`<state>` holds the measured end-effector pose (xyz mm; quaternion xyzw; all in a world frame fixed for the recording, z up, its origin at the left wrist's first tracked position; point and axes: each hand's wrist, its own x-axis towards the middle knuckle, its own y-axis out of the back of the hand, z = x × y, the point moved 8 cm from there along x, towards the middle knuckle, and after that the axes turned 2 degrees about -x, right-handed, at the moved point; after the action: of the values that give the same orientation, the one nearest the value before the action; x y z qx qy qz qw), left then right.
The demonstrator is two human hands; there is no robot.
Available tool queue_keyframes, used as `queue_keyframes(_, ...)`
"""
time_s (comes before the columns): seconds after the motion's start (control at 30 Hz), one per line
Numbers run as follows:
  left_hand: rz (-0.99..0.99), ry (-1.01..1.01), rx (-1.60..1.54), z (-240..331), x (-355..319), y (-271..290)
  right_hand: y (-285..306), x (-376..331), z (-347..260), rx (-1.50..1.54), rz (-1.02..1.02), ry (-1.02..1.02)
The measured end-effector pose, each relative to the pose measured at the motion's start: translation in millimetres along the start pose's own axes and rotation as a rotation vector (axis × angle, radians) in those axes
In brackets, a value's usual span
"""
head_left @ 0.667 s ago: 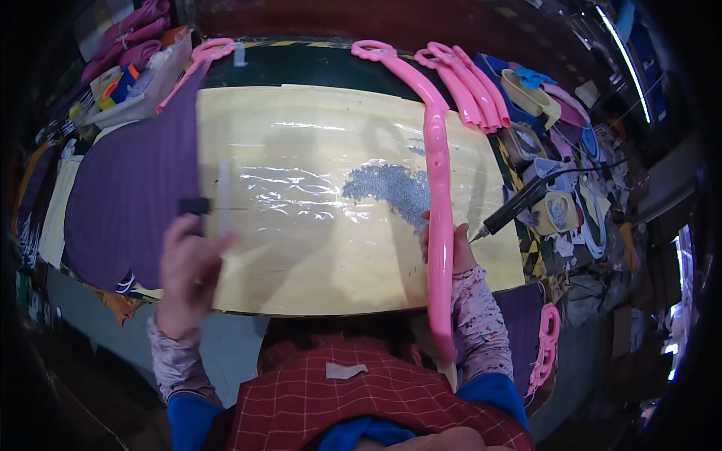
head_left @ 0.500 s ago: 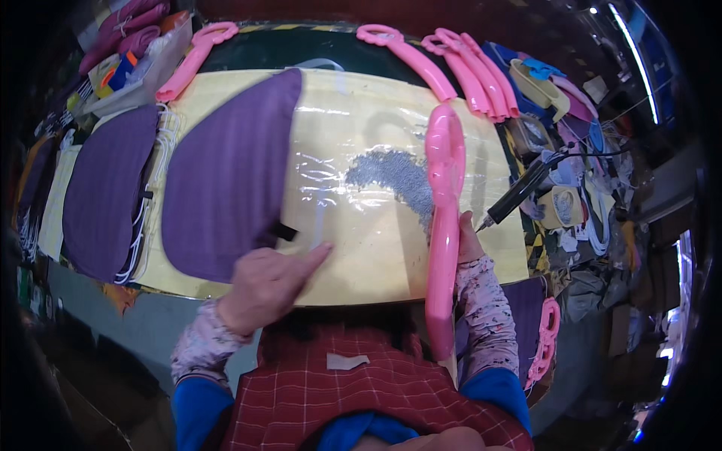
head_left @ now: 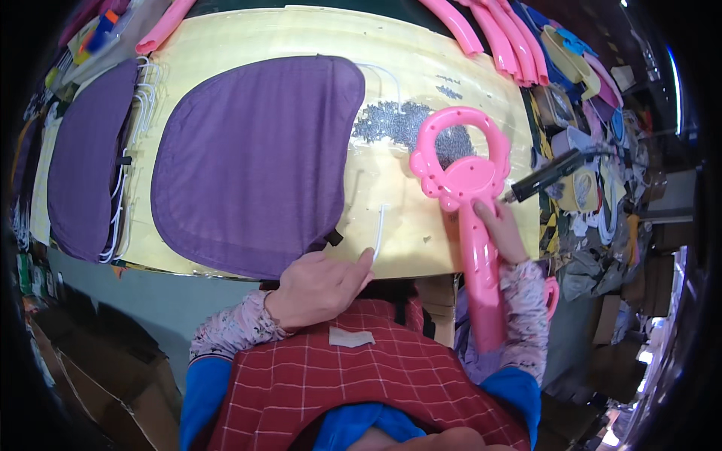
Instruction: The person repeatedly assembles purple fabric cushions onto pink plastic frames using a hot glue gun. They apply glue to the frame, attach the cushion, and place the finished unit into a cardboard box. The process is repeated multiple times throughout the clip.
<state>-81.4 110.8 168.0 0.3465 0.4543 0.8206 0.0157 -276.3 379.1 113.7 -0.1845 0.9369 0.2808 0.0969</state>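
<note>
Since the earlier frame: purple panel [head_left: 256,165] shifted right and now shows broader; pink handle [head_left: 480,259] turned from edge-on to ring-face up.

Left hand [head_left: 317,289], lower centre: closed on the panel's lower edge, index finger extended, other fingertips hidden. White wire [head_left: 380,231] stands just beyond that finger; black tab [head_left: 333,238] at the panel's lower right corner. Right hand [head_left: 505,231], right of centre: wrapped around the handle just below its ring, thumb on top.

Surface: pale yellow tabletop [head_left: 410,244], glossy in places. Grey heap of tiny pieces [head_left: 387,124], upper centre, partly seen through the ring. Dark power driver [head_left: 547,176] at the right edge, its tip near the right hand. Left of frame, purple panels in a stack [head_left: 86,165], white wires along their right side. Pink tubes [head_left: 502,41] bunched upper right; a lone pink tube [head_left: 167,26] upper left.

Room: cluttered bins [head_left: 571,56] upper right. Grey floor [head_left: 154,304] lower left, cardboard box [head_left: 113,379] below it. Bright light strip [head_left: 672,83], upper right. Far edges dark, detail lost.
</note>
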Motion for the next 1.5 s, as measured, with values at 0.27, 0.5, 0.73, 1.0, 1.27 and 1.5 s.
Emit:
queue_keyframes(0.27, -0.02, -0.02, -0.009, 0, 11, -5, -65, -23, 18, 0.414, -0.204, -0.109)
queue_keyframes(0.5, -0.078, -0.08, 0.032, 2, 10, -16, -71, -30, 21, 0.338, -0.183, -0.094)
queue_keyframes(0.73, 0.011, -0.091, -0.046, 1, 2, -20, -87, -50, -10, 0.301, -0.186, 0.041)
queue_keyframes(1.0, 0.042, -0.049, 0.062, 1, 0, 6, -73, -43, 23, 0.342, -0.066, 0.04)
queue_keyframes(1.27, 0.023, -0.076, 0.079, 5, 1, -1, -77, -43, 13, 0.328, -0.09, 0.036)
queue_keyframes(1.5, -0.097, -0.103, 0.014, -23, -22, -1, -100, -34, 7, 0.317, -0.207, 0.063)
